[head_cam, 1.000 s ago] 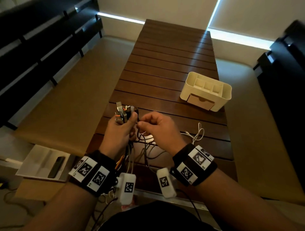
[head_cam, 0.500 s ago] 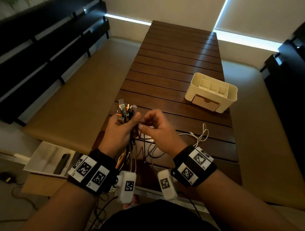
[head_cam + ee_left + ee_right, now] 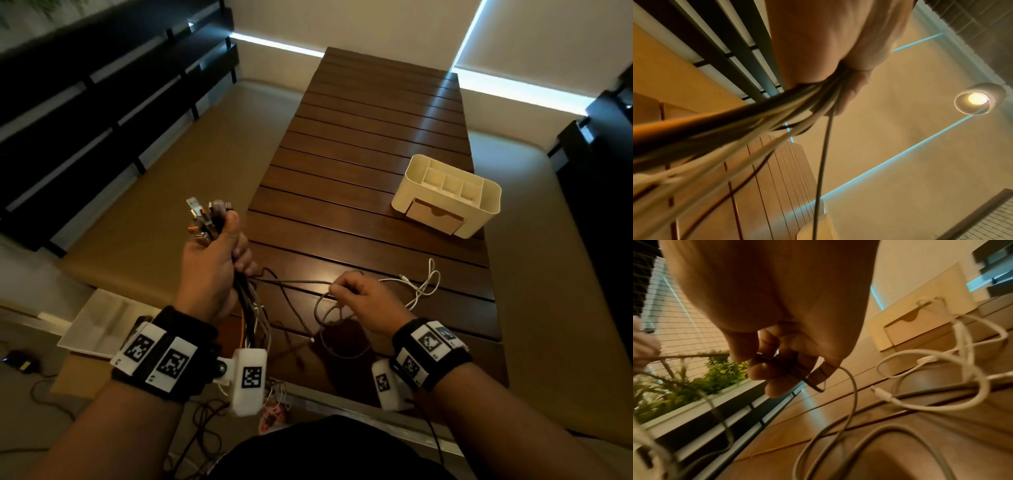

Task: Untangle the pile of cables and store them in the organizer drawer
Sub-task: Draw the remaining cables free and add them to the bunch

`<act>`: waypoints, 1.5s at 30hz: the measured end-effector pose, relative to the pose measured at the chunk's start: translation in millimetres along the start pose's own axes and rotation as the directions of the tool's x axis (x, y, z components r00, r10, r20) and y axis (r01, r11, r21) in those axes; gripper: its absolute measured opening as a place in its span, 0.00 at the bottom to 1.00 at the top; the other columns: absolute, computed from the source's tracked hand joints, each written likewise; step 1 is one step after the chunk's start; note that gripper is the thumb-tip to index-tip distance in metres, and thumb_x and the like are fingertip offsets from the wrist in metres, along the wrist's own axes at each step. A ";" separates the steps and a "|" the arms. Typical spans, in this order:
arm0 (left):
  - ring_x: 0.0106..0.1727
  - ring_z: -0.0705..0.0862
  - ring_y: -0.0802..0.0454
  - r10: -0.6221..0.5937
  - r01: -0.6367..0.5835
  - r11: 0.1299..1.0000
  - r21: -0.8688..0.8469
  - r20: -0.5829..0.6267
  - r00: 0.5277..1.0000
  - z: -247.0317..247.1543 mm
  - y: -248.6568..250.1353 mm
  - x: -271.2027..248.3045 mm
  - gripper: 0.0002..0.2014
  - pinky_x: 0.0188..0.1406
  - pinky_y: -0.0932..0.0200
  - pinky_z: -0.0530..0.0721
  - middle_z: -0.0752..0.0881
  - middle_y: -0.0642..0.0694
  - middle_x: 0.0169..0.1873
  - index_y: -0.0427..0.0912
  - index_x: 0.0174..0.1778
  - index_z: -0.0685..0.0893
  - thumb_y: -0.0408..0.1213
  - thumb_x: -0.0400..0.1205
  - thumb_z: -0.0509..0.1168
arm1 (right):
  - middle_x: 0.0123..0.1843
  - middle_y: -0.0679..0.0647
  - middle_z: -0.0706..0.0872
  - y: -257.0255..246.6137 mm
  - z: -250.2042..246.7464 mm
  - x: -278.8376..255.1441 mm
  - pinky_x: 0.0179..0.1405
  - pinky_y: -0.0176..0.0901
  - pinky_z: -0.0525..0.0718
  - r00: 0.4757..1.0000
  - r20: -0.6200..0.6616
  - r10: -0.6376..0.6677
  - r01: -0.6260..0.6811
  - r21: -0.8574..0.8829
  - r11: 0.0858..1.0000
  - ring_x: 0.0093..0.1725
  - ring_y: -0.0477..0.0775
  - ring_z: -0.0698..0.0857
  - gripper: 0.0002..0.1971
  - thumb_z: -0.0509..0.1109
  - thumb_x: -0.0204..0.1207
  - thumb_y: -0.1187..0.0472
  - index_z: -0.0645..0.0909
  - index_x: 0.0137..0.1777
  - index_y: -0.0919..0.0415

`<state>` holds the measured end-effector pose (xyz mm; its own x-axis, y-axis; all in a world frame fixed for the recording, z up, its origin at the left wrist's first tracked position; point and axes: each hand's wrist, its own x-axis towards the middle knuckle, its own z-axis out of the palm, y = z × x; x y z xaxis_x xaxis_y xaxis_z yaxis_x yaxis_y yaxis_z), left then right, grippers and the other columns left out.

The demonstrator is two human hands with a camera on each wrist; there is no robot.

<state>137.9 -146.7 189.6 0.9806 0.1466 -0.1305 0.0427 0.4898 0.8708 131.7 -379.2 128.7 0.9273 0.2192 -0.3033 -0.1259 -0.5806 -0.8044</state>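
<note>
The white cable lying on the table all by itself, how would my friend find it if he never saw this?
Start at the long dark wooden table and find the cream organizer with its little drawer. Just nearer the person, beside the right hand, lies the white cable in loose loops. Unlike the cable bundle gripped in the left hand, no hand holds it.

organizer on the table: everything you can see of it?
The organizer is a cream, plastic-looking box with rounded corners, open on top and split by dividers into several compartments. One drawer sits low in its front, shut, with a half-round finger notch. It stands upright on the slatted wooden table, right side. Neither hand touches it.
</note>
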 end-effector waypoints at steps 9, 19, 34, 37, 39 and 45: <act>0.22 0.65 0.57 -0.144 -0.016 0.872 0.490 0.287 0.947 17.2 -12.6 -5.8 0.05 0.21 0.61 0.65 0.71 0.54 0.23 0.51 0.42 0.86 0.37 0.83 0.71 | 0.37 0.51 0.84 -62.5 -13.4 -4.2 0.40 0.52 0.84 0.961 -0.040 -0.273 0.272 -0.023 0.962 0.36 0.50 0.83 0.06 0.69 0.84 0.54 0.84 0.45 0.48; 0.21 0.63 0.54 -0.362 0.056 0.722 0.690 0.308 0.880 -1.0 14.6 11.1 0.05 0.20 0.62 0.61 0.68 0.50 0.22 0.40 0.48 0.88 0.37 0.81 0.71 | 0.38 0.44 0.87 -54.2 -33.2 -12.9 0.37 0.33 0.81 0.958 -0.116 -0.261 0.262 -0.007 0.965 0.36 0.41 0.82 0.03 0.72 0.81 0.55 0.88 0.48 0.47; 0.23 0.75 0.67 -0.146 -0.290 0.647 0.705 0.489 0.860 37.2 -6.3 -6.2 0.06 0.26 0.74 0.69 0.81 0.63 0.22 0.47 0.39 0.86 0.34 0.83 0.71 | 0.38 0.42 0.84 -65.8 -32.8 -2.2 0.35 0.28 0.76 0.935 -0.125 -0.332 0.319 -0.117 0.941 0.35 0.36 0.80 0.03 0.73 0.81 0.58 0.87 0.46 0.52; 0.20 0.70 0.64 -0.111 -0.265 0.657 0.706 0.438 0.892 31.1 -1.2 -1.4 0.05 0.22 0.70 0.68 0.77 0.58 0.19 0.40 0.44 0.88 0.37 0.83 0.71 | 0.43 0.45 0.88 -67.0 -40.8 -5.7 0.41 0.35 0.83 0.936 -0.106 -0.336 0.331 -0.066 0.941 0.41 0.42 0.84 0.03 0.72 0.82 0.56 0.87 0.49 0.48; 0.19 0.71 0.64 -0.025 -0.223 0.672 0.706 0.323 0.946 18.2 5.0 6.2 0.03 0.22 0.70 0.69 0.78 0.60 0.20 0.43 0.49 0.89 0.35 0.84 0.70 | 0.44 0.46 0.88 -60.2 -52.1 -9.3 0.43 0.42 0.84 0.949 -0.152 -0.277 0.275 -0.036 0.961 0.44 0.43 0.85 0.04 0.70 0.83 0.54 0.85 0.48 0.43; 0.23 0.71 0.62 -0.029 -0.068 0.743 0.666 0.133 0.991 -9.6 19.4 15.2 0.02 0.27 0.60 0.68 0.78 0.60 0.21 0.48 0.47 0.89 0.37 0.83 0.71 | 0.39 0.37 0.87 -34.4 -86.6 -13.6 0.43 0.35 0.75 0.918 -0.372 -0.135 0.182 0.093 0.979 0.38 0.33 0.82 0.05 0.72 0.81 0.54 0.87 0.44 0.43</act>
<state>151.8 -126.7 199.9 0.9957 0.0164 -0.0911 0.0925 -0.2180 0.9715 154.0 -430.1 204.8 0.9997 -0.0119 0.0202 0.0125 -0.4555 -0.8901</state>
